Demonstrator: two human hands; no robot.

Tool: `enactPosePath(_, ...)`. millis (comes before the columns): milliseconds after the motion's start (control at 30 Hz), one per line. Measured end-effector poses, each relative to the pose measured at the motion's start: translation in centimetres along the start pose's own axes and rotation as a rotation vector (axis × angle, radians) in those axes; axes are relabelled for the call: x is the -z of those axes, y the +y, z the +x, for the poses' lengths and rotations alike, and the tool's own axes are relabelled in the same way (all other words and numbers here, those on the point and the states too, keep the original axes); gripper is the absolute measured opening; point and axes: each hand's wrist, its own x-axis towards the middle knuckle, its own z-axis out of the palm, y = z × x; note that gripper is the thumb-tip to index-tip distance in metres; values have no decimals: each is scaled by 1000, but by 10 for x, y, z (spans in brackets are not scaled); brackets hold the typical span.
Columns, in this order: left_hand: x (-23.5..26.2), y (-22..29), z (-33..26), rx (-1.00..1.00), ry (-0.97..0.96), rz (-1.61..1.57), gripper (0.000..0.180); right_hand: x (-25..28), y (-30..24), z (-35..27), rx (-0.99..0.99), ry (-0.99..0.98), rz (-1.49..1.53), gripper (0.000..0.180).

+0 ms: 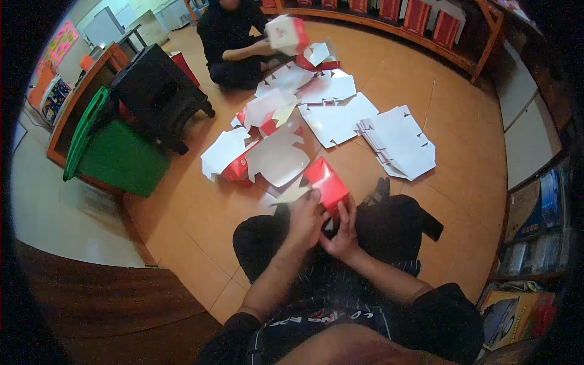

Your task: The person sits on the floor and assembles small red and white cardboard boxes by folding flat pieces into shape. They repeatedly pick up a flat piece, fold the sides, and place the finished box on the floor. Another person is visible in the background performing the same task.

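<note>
Both hands, left (306, 218) and right (344, 234), clasp a half-folded red cardboard box (326, 184) over the lap; squeezing could crease its flaps

Red box (326, 182) (seemingly half-folded), tilted, over lap.

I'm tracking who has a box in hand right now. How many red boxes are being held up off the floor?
2. One red box sits between the person's left hand and right hand, over the lap. A second box is held by a co-worker seated opposite. Others may lie hidden among the flat sheets.
</note>
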Motion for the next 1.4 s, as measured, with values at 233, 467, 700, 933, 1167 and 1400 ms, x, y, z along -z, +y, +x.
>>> enactPosePath(233,-13,34,-35,-370,-396,1765,103,-2,46,78,-517,-314,202,68)
enactPosePath(467,69,66,-55,29,-416,2194,20,-70,100,92,-905,-936,653,65)
enactPosePath(700,102,79,-38,192,61,1379,22,-35,56,93,-97,-693,494,22)
enactPosePath(933,114,43,-10,104,250,955,27,-68,82,62,-1068,-159,1067,22)
enactPosePath(1167,109,29,1,78,346,1098,26,-54,73,75,-188,-390,377,16)
enactPosePath(1400,98,19,14,62,301,1223,22,-63,72,60,-234,-91,128,9)
